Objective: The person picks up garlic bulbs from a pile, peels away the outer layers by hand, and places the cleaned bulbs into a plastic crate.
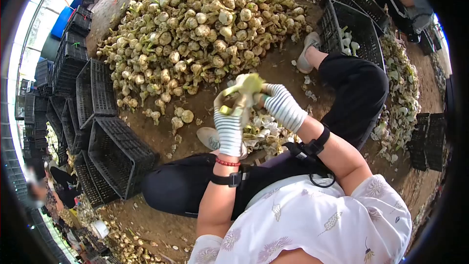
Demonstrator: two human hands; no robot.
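Both my hands wear striped white gloves and meet in front of my legs. My left hand (pixel 229 122) has its fingers wrapped round a garlic bulb with a pale green stem (pixel 250 84). On the bulb's other side, my right hand (pixel 285 107) grips it with closed fingers. The bulb is partly blurred and partly covered by the fingers. Beyond my hands lies a large heap of garlic bulbs (pixel 195 29). Below them, between my legs, is a pile of loose peels (pixel 266 134).
Black crates (pixel 122 151) are stacked on the left. A black crate (pixel 349 27) holding several white bulbs stands by my right foot, with peels (pixel 398 88) beside it. Other people (pixel 395 0) sit at the upper right and lower left.
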